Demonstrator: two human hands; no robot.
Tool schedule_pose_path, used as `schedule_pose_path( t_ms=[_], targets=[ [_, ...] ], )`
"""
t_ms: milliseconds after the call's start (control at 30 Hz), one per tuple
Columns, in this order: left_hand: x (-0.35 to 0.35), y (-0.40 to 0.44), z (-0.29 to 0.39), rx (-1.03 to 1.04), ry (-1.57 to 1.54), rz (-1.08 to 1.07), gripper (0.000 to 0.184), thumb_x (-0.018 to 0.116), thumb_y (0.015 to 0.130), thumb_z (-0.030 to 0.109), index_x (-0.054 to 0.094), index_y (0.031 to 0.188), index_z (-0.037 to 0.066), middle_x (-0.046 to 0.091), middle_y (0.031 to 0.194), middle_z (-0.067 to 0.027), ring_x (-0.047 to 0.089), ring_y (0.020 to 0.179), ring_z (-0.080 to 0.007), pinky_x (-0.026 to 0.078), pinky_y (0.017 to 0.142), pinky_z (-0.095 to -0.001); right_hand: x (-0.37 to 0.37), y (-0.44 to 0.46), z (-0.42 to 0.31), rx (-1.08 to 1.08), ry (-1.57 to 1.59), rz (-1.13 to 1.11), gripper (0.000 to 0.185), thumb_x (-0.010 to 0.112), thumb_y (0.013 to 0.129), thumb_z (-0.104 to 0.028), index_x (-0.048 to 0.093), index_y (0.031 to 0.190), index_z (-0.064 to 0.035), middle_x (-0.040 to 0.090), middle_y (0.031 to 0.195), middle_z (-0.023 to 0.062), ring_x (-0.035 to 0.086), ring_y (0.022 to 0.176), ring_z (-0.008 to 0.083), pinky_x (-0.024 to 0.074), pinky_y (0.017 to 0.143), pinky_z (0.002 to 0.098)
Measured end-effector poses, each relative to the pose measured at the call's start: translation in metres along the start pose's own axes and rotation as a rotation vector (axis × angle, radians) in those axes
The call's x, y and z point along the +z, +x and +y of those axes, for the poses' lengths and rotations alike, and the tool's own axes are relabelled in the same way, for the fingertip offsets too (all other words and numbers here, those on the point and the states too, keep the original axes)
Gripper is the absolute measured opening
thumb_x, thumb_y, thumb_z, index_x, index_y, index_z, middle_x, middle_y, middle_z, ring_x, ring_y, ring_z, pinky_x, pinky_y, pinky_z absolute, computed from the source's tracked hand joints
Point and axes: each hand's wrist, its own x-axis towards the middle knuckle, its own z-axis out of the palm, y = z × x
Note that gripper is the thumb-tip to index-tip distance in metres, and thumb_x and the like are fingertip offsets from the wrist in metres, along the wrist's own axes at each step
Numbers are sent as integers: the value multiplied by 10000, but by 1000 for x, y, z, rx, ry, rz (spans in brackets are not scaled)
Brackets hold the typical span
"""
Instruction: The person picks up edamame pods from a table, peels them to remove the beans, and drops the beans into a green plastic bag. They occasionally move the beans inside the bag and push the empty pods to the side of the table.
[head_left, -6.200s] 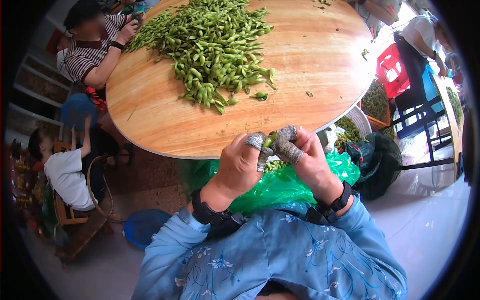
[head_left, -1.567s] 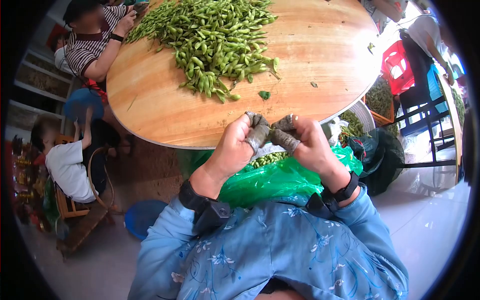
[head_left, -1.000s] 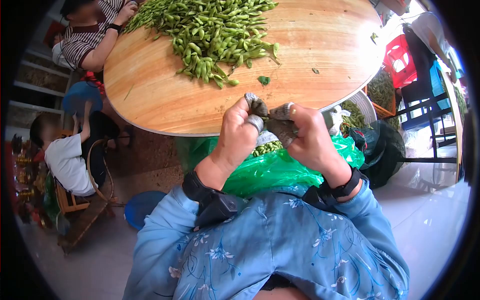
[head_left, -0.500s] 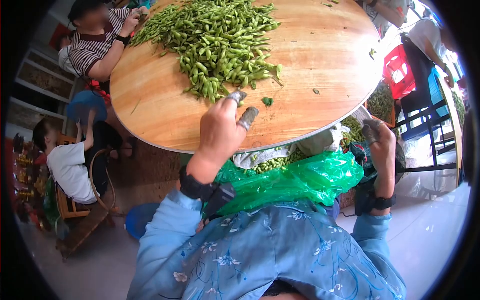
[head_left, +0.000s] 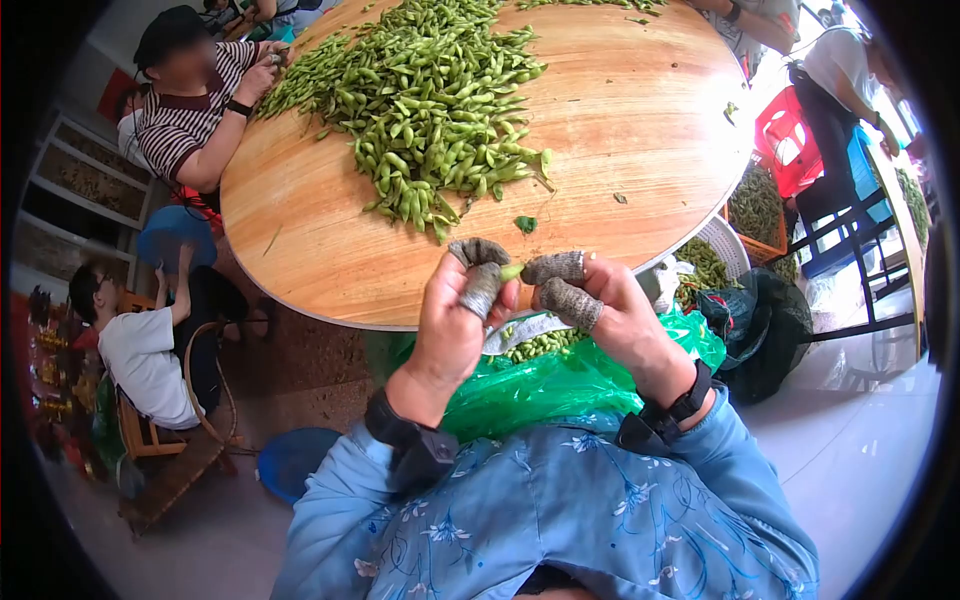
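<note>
A green soybean pod is pinched in my left hand, between a thumb and finger wrapped in grey cloth covers. My right hand meets it from the other side, its covered thumb and finger closed at the pod's tip. Both hands are over the near edge of the round wooden table. Beyond them lies a large heap of soybean pods. Below, shelled green beans show beside a green plastic bag on my lap.
Across the table at left, a person in a striped shirt handles pods. Another person sits low, holding a blue basin. To my right stand a white basket, an orange crate and a red chair.
My left hand has drawn back from the heap with a pod. My right hand has come from the basket side on the right to meet it in front of me.
</note>
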Motion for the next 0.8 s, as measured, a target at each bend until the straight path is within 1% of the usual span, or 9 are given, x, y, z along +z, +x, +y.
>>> schedule_pose_path(
  t_ms=[33,67,100,133,267,333,533,667,800],
  targets=[
    [8,-5,0,5,21,56,92,435,852,40,438,944,46,520,726,-19,472,618,-50,389,550,-164,1,0,0,2,39,-27,199,541,827,-108,546,970,30,583,878,37,529,811,91,422,744,220],
    [8,-8,-4,4,20,55,92,435,852,40,438,944,46,520,726,-19,472,618,-50,389,550,-164,1,0,1,5,78,-54,180,545,827,-124,555,940,16,582,851,18,524,783,76,420,712,209],
    [7,-11,-9,80,156,1,121,444,847,41,431,967,50,524,803,-19,491,686,-50,411,611,-171,0,-2,0,6,76,-51,180,545,827,-124,555,940,16,582,851,18,524,783,76,420,712,209],
    [8,-12,-12,157,291,-54,151,452,842,41,424,990,54,527,880,-20,509,753,-49,432,672,-179,-1,-3,0,26,76,-42,167,551,825,-138,560,917,1,578,822,-1,509,749,58,407,672,199],
    [11,-14,-14,208,267,-114,189,457,832,36,404,1014,44,521,915,-17,488,788,-45,407,708,-171,2,-7,-3,36,122,-10,152,567,815,-167,576,878,-29,564,743,-39,459,655,25,356,574,181],
    [9,-14,-12,176,283,-144,190,445,834,36,399,1017,41,511,930,-21,477,798,-53,387,728,-177,-1,-7,0,27,125,-25,146,572,808,-169,579,863,-33,560,730,-38,452,641,28,348,564,182],
    [6,-13,0,69,294,-267,194,427,835,27,395,1026,46,492,923,-19,466,804,-58,382,719,-190,-2,-6,4,36,153,-41,134,585,788,-172,584,829,-45,559,710,-36,440,618,35,335,549,188],
    [7,-14,2,49,277,-273,216,432,830,16,390,1040,42,482,938,-19,457,812,-55,380,711,-184,-2,-9,4,56,158,-16,128,586,786,-163,583,833,-44,562,714,-34,449,629,34,341,556,189],
    [7,-14,2,5,244,-270,235,435,824,1,387,1052,37,477,952,-19,467,858,-69,386,755,-191,0,-8,5,50,155,-16,117,587,784,-146,581,837,-42,564,717,-34,458,632,36,345,563,187]
  ],
)
